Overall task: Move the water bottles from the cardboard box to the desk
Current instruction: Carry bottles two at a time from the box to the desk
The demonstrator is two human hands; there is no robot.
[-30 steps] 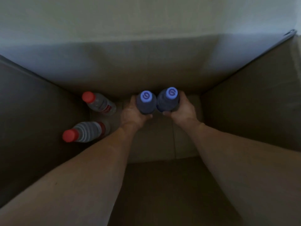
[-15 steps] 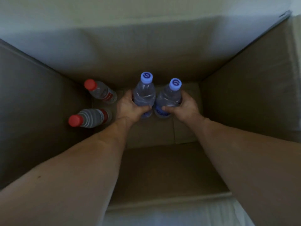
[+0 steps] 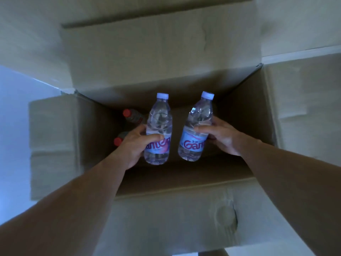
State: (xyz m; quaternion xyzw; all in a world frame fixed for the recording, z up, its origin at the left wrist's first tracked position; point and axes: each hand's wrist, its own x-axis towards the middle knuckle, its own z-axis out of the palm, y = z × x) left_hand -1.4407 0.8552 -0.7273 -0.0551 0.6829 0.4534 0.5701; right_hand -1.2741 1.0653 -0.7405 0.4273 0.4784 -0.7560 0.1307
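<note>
Bottles held one per hand, above the open box [image 3: 254,115]. Left hand [image 3: 135,145] is wrapped round the left bottle [image 3: 158,130] at label height, thumb across the front, fingers hidden behind. Right hand [image 3: 219,137] is curled round the right bottle [image 3: 197,128] just above its label, thumb in front. Both bottles are upright to slightly tilted, pale caps on, apparently full, and well apart from each other. Their bases appear to hang inside the box mouth; how far clear of the near rim cannot be told from this view.

Two red-capped bottles [image 3: 132,115] are seen at the box's left side, partly covered by the left hand and its bottle; they are judged not yet moved. No bench is in view, so the set-down place is unknown.

Risks noted, as judgement:
- Bottle walls are thin, smooth plastic. A one-handed grip at mid-body may slip if the surface is damp, or the wall may buckle if squeezed hard.
- Near flap [image 3: 166,218] lies folded out towards the person; a base could be caught on the near rim as the bottles are drawn back, knocking one loose.
- A dropped bottle would likely fall onto the red-capped pair and topple them.
- Bench must be found by turning away; with both hands loaded, nothing is free to steady either bottle at set-down, so one may be tipped over.
- Light is dim, which makes rim clearance hard to judge.
</note>
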